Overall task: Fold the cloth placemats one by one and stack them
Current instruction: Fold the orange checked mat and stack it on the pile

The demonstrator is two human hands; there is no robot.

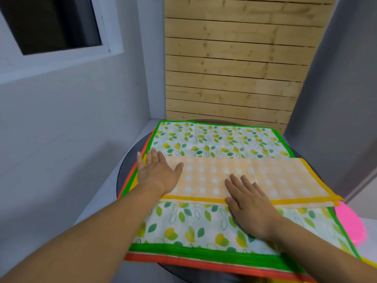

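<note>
Placemat being folded: orange checked placemat (255,176), yellow-bordered, lying doubled over as a long band across the middle of the pile, fold edge on the far side, yellow border edges on the near side.
Left hand (157,172): lying flat and wide open, palm down, fingers spread and pointing far-left, pressing on the left end of the orange band, fingertips reaching past it onto the borders beneath.
Right hand (247,205): lying flat and open too, palm down, fingers together and pointing far-left, resting across the near yellow border of the band with the heel on the leaf-print mat; gripping nothing.
Forearms: both bare, entering from the near edge and angling toward the far side.
Directly under the band: leaf-print placemat (220,139) with a green border, spread out flat, showing both far and near of the orange band.
Lower in the pile: red-bordered placemat (183,262) peeking out along the near and left edges; a sliver of yellow border showing between green and red on the left.
Support: dark round table (124,170), its rim showing at the left and near sides of the pile.
Right of the pile: pink object (350,223), partly hidden by the mats, kind not clear.
Far side: wooden slat panel (234,64) standing behind the table.
Far left: window (51,23) set in a grey wall.
</note>
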